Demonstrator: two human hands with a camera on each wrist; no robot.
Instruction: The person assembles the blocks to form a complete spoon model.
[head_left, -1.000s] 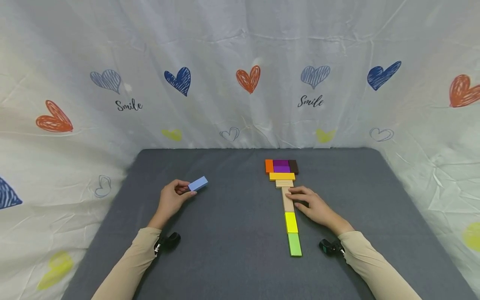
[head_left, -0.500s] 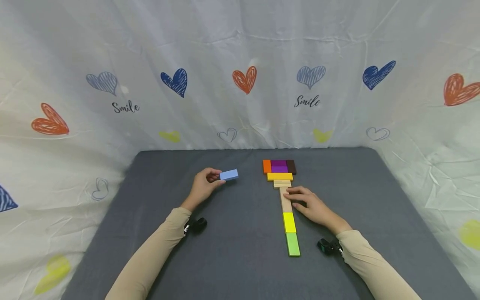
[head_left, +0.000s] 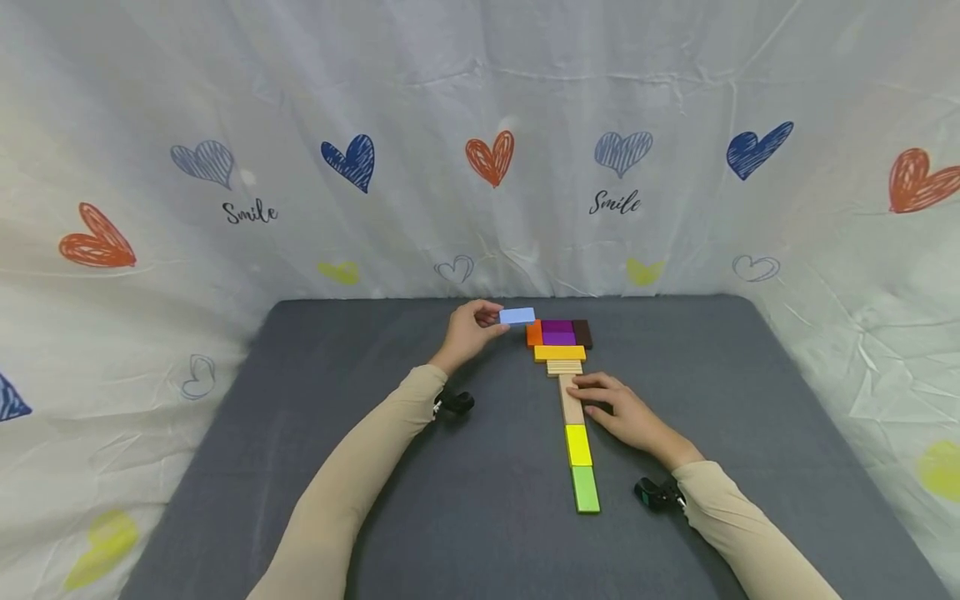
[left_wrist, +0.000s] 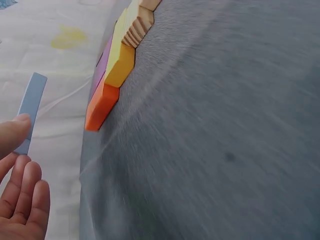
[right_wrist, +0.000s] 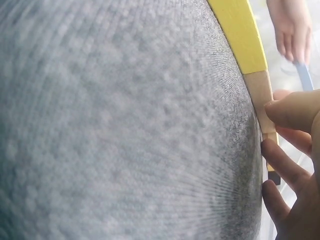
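In the head view, my left hand [head_left: 470, 333] pinches a light blue block [head_left: 517, 316] between thumb and fingers. The block is held up by the far left end of a row of flat blocks, and overlaps the corner of the orange block [head_left: 534, 333]. Seen from the left wrist, the thumb lies along the blue block [left_wrist: 32, 105], with the other fingers below it. My right hand [head_left: 626, 412] rests its fingertips on the plain wooden block [head_left: 572, 402] in the middle of the row, thumb at its right edge.
Purple blocks [head_left: 558, 333] and a dark brown block [head_left: 582, 333] sit at the far end. Nearer come an orange-yellow block [head_left: 559, 353], thin wooden strips [head_left: 565, 367], a yellow block [head_left: 578, 445] and a green block [head_left: 586, 489]. A white curtain [head_left: 420, 217] hangs behind the grey table [head_left: 480, 517].
My left hand has carried the blue block rightward and away from me, from the left part of the table to the far end of the row. The right hand has stayed in place.
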